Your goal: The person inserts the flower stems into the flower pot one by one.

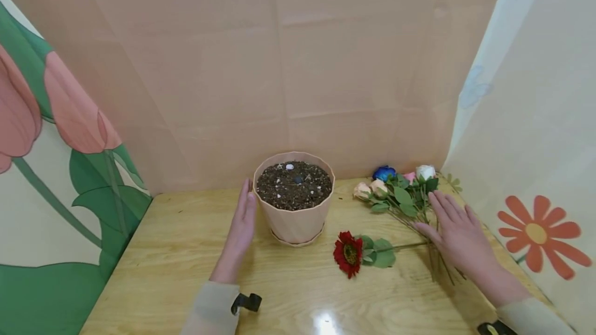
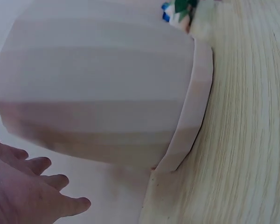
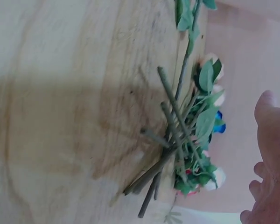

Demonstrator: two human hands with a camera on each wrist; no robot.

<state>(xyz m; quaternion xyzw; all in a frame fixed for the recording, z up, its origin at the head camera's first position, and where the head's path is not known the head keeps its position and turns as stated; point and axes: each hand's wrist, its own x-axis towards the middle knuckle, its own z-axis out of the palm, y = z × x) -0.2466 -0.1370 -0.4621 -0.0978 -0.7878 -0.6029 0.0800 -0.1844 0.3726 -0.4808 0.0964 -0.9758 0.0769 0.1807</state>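
Observation:
A pale pink flower pot full of dark soil stands on its saucer near the back of the table. My left hand is upright beside the pot's left side, fingers straight; in the left wrist view its fingers are near the pot wall. My right hand is spread over the stems of several roses, palm down with straight fingers. The roses are blue, white, pink and peach. A red flower with green leaves lies in front of them, its stem running under my right hand.
The wooden table meets a pink backdrop behind the pot. A tulip-printed panel stands on the left, a pale panel with an orange flower print on the right. Small white bits dot the soil.

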